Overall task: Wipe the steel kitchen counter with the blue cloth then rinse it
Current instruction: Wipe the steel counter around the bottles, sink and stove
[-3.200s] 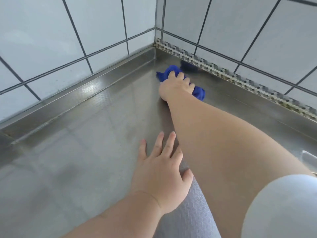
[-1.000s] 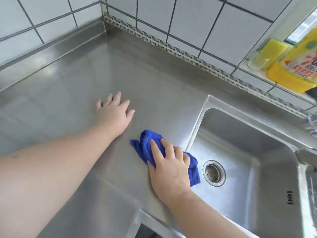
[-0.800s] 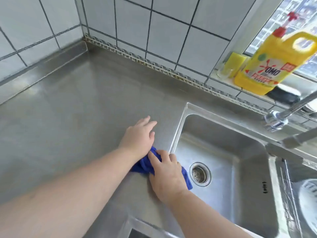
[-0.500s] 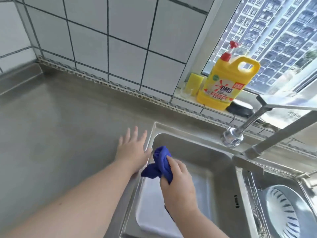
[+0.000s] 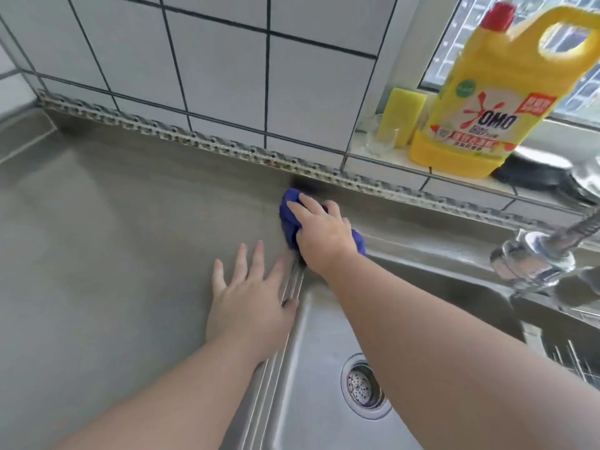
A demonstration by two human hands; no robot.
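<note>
The steel counter (image 5: 113, 238) fills the left of the head view. At its back edge, by the sink's far left corner, the bunched blue cloth (image 5: 287, 219) lies on the steel. My right hand (image 5: 321, 235) covers most of it, fingers curled over the bunch and pressing it down. Blue shows on both sides of the hand. Flat on the counter with spread fingers, my left hand (image 5: 250, 300) rests beside the sink's left rim. The steel sink (image 5: 324, 352) with its drain (image 5: 363, 388) lies under my right forearm.
A chrome faucet (image 5: 532, 261) stands at the sink's back right. On the tiled sill are a yellow detergent bottle (image 5: 487, 108), a yellow sponge (image 5: 404, 115), a small glass (image 5: 378, 139) and a dark round object (image 5: 532, 170). A wire rack (image 5: 571, 358) shows at the right edge.
My right hand wiped from the far corner to the sink edge, lifted the cloth over the basin, and has now set it on the counter's back edge. My left hand stayed flat.
</note>
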